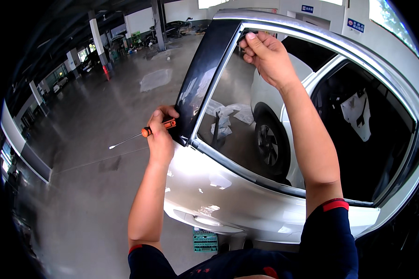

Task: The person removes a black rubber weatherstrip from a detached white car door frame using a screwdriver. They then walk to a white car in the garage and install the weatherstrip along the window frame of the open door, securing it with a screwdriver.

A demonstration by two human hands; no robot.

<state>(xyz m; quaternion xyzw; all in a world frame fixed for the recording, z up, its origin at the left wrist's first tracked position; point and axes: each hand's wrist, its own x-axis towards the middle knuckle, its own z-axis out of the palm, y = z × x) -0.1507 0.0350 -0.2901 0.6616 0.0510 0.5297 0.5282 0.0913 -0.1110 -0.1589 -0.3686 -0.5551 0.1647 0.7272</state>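
My left hand (161,135) is closed round the orange and black handle of a screwdriver (134,139), whose shaft points left, away from the car. Its fingertips are at the edge of the glossy black pillar trim (201,74) on a white car door (237,186). Up at the top corner of the window frame (213,88), my right hand (265,53) is pinched, thumb against fingers. Whatever those fingers grip, if anything, is hidden. No glass shows clearly in the window opening.
Through the opening, a car wheel (268,139) and crumpled plastic sheeting (222,122) are visible. A green tool case (205,241) lies on the floor below the door, close to my feet. The door's dark window opening (358,107) bounds the right side. Pillars (97,39) stand far left.
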